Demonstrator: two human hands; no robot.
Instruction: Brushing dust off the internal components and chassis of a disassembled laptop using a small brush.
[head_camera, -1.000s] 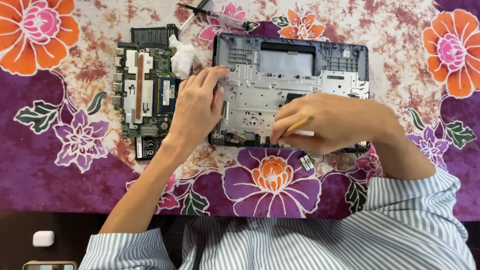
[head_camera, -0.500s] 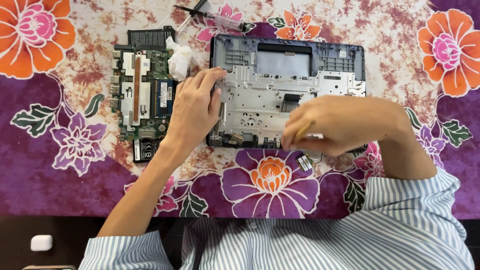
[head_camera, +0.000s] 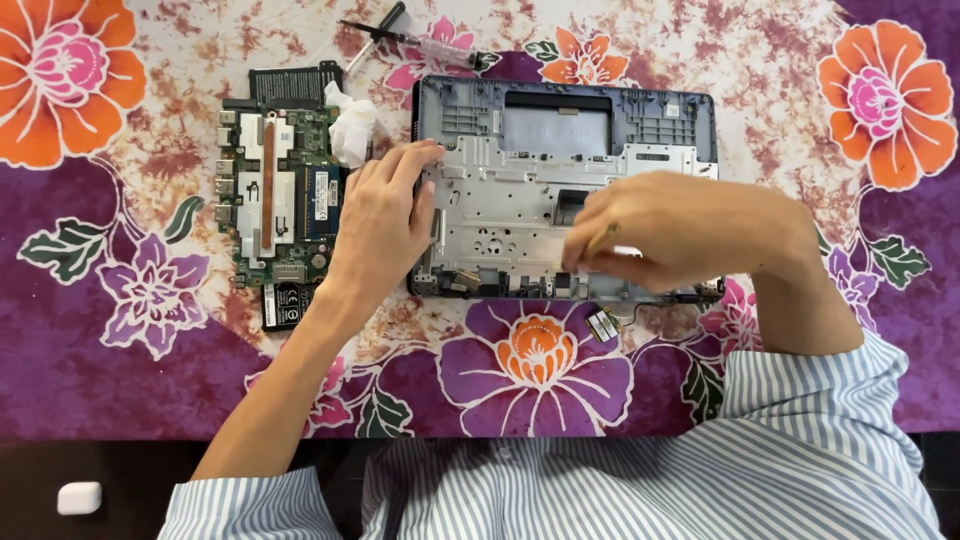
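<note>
Right hand (head_camera: 680, 235) shifted slightly over laptop chassis (head_camera: 520, 215), pinching thin yellowish tool, maybe screwdriver; left hand (head_camera: 385, 225) flat, ungripping, steadying chassis left edge.

Your left hand (head_camera: 380, 225) rests on the left edge of the open laptop chassis (head_camera: 560, 180); your right hand (head_camera: 690, 235) sits over its near right part. The circuit board (head_camera: 280, 200) lies just left of the chassis, a crumpled tissue (head_camera: 350, 130) on its far right corner. Screwdrivers (head_camera: 420, 40) lie beyond.

Probably a home table: flowered batik cloth (head_camera: 120, 380) under laptop parts (head_camera: 285, 200).
</note>
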